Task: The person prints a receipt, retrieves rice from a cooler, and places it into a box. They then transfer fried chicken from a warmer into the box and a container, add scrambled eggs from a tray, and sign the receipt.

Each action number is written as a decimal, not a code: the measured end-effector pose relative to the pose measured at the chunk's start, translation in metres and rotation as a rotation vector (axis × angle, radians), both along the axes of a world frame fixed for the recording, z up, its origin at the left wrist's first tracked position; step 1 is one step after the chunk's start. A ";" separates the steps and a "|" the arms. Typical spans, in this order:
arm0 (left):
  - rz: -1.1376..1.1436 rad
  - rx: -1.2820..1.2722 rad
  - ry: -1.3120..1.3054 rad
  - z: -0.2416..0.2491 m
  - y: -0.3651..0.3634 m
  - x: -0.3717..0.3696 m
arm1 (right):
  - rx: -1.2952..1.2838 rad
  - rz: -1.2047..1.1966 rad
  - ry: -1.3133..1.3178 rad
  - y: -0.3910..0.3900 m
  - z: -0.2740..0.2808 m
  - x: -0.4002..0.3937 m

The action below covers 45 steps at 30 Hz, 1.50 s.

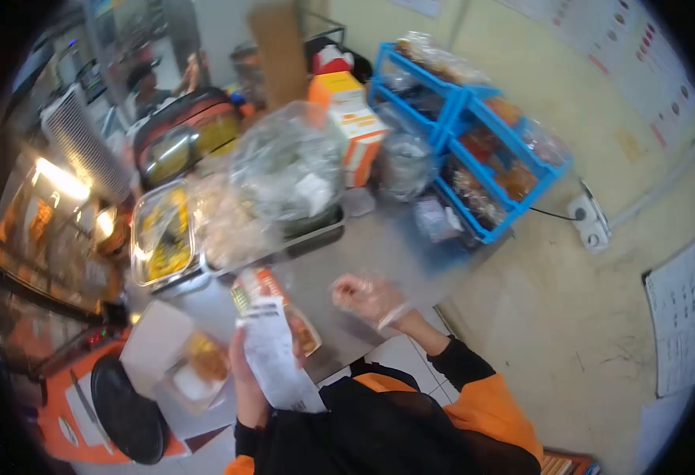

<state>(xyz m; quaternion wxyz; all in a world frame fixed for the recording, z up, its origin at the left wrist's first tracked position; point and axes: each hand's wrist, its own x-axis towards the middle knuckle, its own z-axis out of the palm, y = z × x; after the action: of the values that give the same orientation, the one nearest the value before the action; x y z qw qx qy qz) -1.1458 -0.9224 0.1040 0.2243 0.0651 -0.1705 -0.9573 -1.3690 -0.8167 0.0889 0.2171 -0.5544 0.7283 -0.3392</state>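
Note:
My left hand [246,378] is closed around a long printed receipt [272,348], which hangs down toward my body. Behind the receipt is an orange and green printed food carton [306,328], partly covered by the paper. My right hand [370,299], in a clear plastic glove, hovers over the metal counter [336,317] with its fingers curled in and nothing showing in them. Left of my left hand lies an open cardboard food box [156,336] with a golden fried piece [206,356] and a white item [191,384] inside.
Beyond my hands are a steel tray of yellow food [165,237], plastic bags [288,170] and an orange-white box [351,119]. Blue baskets [486,229] hold packets on the right. A black oval lid-like object [130,412] lies at lower left. Another person [153,95] appears far back.

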 end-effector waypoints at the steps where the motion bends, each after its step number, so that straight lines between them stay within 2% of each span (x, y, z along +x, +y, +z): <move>1: -0.038 0.061 -0.030 -0.010 0.008 -0.008 | -0.011 -0.192 0.025 0.006 -0.004 -0.017; 2: -0.032 0.082 -0.049 -0.016 0.021 -0.012 | -0.016 -0.357 0.042 0.014 -0.009 -0.038; 4: -0.022 0.123 -0.085 -0.024 0.043 -0.023 | -0.229 -0.646 0.107 0.014 -0.053 -0.112; 6: -0.048 0.293 -0.052 -0.043 0.055 -0.026 | -0.186 -0.721 0.718 0.017 -0.041 -0.176; 8: -0.084 0.393 -0.005 -0.049 0.065 -0.027 | -0.359 -0.640 0.930 0.006 -0.060 -0.253; 10: -0.100 0.362 -0.024 -0.042 0.069 -0.031 | 0.275 -0.849 1.063 -0.020 -0.070 -0.306; 11: -0.108 0.347 -0.034 -0.039 0.071 -0.033 | 0.456 -0.849 1.039 -0.028 -0.079 -0.327; 13: -0.048 0.346 -0.039 -0.034 0.075 -0.033 | 0.492 -0.832 0.926 -0.042 -0.091 -0.356; 20: 0.240 0.333 -0.069 -0.027 0.084 0.003 | 0.282 -0.821 0.890 -0.027 -0.158 -0.412; 23: 0.308 0.295 -0.087 -0.036 0.077 0.021 | 0.076 -0.867 0.975 -0.008 -0.208 -0.460; 24: 0.327 0.297 -0.084 -0.036 0.074 0.025 | 0.342 -0.719 0.724 -0.003 -0.105 -0.375; 28: 0.347 0.272 -0.020 -0.036 0.054 0.031 | 0.094 -0.890 0.624 -0.012 -0.107 -0.355; 31: 0.336 0.199 0.023 -0.030 0.034 0.030 | -0.130 -1.107 0.474 -0.013 -0.026 -0.269; 32: 0.314 0.169 0.054 -0.029 0.025 0.033 | -0.243 -1.029 0.437 0.001 -0.029 -0.260; 35: 0.314 0.129 0.163 -0.016 0.011 0.051 | -0.344 -1.076 -0.304 0.016 -0.019 -0.170; 37: 0.343 0.168 0.208 -0.011 0.004 0.073 | -0.676 -0.680 -1.068 0.017 -0.060 -0.131; 39: 0.382 0.119 0.157 -0.009 -0.004 0.094 | -0.526 -0.519 -1.136 0.015 -0.059 -0.083; 41: 0.432 0.090 0.067 -0.009 -0.012 0.119 | -0.406 -0.554 -1.234 0.000 -0.013 -0.029; 42: 0.418 -0.045 0.096 -0.012 -0.016 0.131 | -0.338 -0.563 -1.285 -0.005 0.000 -0.010; 43: 0.446 0.013 0.023 -0.013 -0.022 0.140 | -0.374 -0.569 -1.126 -0.007 -0.007 0.001; 45: 0.710 0.151 -0.184 0.003 0.003 0.204 | -0.311 -0.404 -0.899 -0.030 -0.037 0.053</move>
<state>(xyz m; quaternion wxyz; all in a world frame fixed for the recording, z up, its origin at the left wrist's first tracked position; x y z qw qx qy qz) -0.9422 -0.9194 0.1066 0.5205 0.2222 -0.0856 -0.8200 -1.3157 -0.8471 0.0523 0.3539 -0.2279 0.5964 -0.6835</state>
